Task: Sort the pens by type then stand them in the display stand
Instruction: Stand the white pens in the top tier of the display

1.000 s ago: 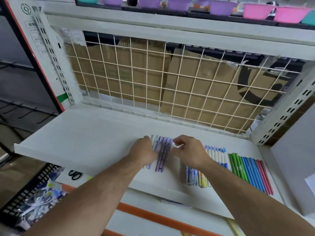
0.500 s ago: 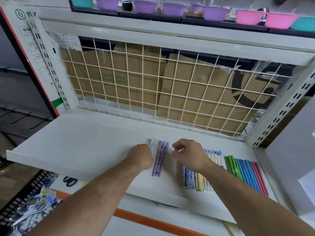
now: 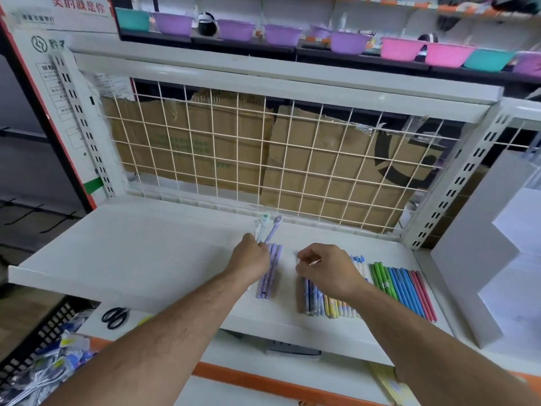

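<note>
The left hand (image 3: pixel 253 257) grips three pens (image 3: pixel 270 230), caps pointing toward the wire grid (image 3: pixel 292 159). The right hand (image 3: pixel 328 269) pinches a thin pink pen (image 3: pixel 315 262). Purple pens (image 3: pixel 270 273) lie on the shelf (image 3: pixel 131 259) between both hands. Coloured pens (image 3: pixel 401 288) lie in rows at the right.

Even, soft light is falling on the white metal shelf (image 3: pixel 146 259); edges are bowing with wide-angle distortion, blurring toward seven o'clock.
</note>
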Demonstrator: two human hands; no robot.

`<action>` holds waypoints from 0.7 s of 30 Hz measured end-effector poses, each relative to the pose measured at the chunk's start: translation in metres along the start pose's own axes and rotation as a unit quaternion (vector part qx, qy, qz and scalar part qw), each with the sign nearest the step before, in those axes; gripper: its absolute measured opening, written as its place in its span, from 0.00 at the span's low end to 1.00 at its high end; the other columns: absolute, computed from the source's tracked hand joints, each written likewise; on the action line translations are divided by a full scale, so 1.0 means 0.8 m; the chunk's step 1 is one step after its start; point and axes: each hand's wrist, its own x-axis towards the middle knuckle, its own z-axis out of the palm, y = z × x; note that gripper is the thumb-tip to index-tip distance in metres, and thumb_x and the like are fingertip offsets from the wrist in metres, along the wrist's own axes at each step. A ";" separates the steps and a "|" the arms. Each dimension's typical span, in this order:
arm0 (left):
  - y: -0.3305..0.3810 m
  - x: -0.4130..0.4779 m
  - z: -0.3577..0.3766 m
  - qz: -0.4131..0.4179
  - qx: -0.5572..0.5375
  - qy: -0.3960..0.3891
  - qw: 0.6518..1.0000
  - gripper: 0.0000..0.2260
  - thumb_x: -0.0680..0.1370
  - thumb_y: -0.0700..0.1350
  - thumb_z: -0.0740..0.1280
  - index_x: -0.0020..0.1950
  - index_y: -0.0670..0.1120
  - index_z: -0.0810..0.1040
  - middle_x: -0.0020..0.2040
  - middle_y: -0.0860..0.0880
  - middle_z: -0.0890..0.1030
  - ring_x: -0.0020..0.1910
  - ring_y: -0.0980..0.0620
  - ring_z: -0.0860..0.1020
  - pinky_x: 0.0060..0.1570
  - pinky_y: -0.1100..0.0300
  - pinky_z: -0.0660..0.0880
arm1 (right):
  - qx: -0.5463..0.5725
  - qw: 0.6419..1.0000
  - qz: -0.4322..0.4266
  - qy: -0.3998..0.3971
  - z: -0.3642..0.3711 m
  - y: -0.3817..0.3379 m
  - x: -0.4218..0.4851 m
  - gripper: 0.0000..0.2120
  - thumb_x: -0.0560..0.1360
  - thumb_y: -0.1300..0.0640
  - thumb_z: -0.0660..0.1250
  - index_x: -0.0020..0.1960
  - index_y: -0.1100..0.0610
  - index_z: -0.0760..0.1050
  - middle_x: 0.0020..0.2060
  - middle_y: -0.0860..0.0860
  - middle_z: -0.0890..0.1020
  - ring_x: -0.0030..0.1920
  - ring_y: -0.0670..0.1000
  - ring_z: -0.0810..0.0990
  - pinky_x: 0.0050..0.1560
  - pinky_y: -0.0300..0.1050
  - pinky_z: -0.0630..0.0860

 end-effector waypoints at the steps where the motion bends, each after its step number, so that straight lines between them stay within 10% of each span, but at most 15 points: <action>1: 0.006 -0.006 0.003 0.008 -0.019 -0.001 1.000 0.08 0.82 0.46 0.55 0.51 0.42 0.69 0.47 0.44 0.75 0.41 0.46 0.73 0.34 0.56 0.65 | -0.001 1.000 0.002 0.006 -0.005 -0.001 -0.006 0.08 0.75 0.56 0.72 0.54 0.52 0.82 0.45 0.42 0.83 0.44 0.40 0.80 0.38 0.25 0.70; 8: 0.055 -0.045 0.049 0.032 -0.162 -0.067 0.984 0.06 0.77 0.44 0.61 0.40 0.47 0.73 0.31 0.49 0.71 0.29 0.49 0.68 0.31 0.60 0.63 | -0.007 0.998 0.010 0.063 -0.048 0.005 -0.050 0.07 0.77 0.58 0.69 0.54 0.51 0.82 0.41 0.41 0.83 0.40 0.40 0.81 0.36 0.28 0.71; 21: 0.184 -0.133 0.188 0.045 -0.321 -0.189 0.927 0.17 0.80 0.52 0.54 0.52 0.45 0.80 0.26 0.52 0.69 0.20 0.55 0.62 0.24 0.66 0.58 | 0.033 0.988 0.034 0.147 -0.188 0.091 -0.145 0.06 0.78 0.59 0.69 0.54 0.56 0.82 0.43 0.49 0.85 0.42 0.48 0.85 0.47 0.47 0.83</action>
